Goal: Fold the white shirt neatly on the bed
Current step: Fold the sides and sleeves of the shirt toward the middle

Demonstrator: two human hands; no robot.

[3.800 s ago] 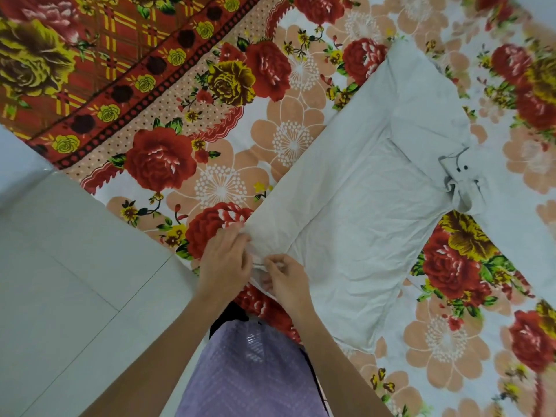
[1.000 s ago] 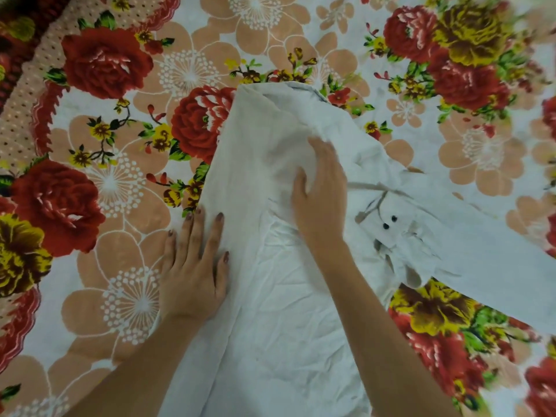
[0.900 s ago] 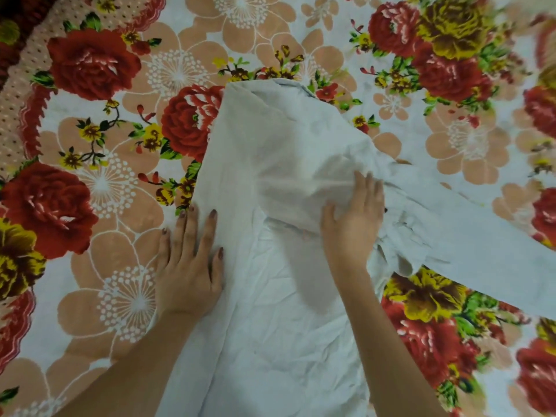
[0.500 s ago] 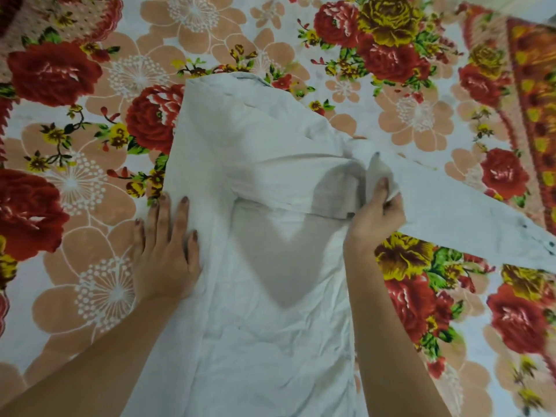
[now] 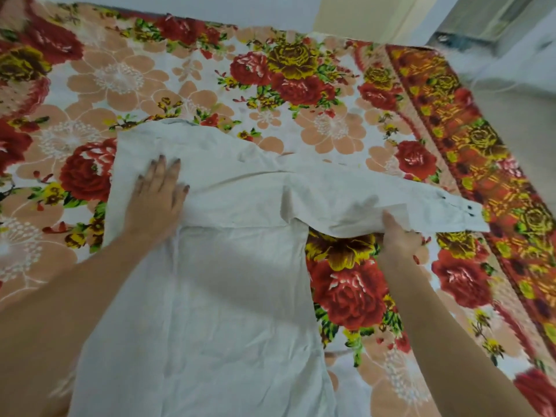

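Observation:
The white shirt [image 5: 228,296] lies lengthwise on the bed [image 5: 331,130], its body running toward me. My left hand [image 5: 158,195] rests flat, fingers spread, on the shirt's upper left part. One long sleeve [image 5: 391,203] stretches out to the right across the floral sheet, and its buttoned cuff [image 5: 463,215] lies near the patterned border. My right hand [image 5: 398,239] grips the sleeve's lower edge with the fingers tucked under the cloth.
The floral bedsheet has a red and orange border strip [image 5: 469,164] along the right. Beyond the bed's right edge is pale floor [image 5: 526,121]. A wall [image 5: 210,7] runs behind the far edge of the bed.
My right hand slid right along the sleeve and pulled it out straight. My left hand moved up from the shirt's left edge onto the shoulder area. The view swung right.

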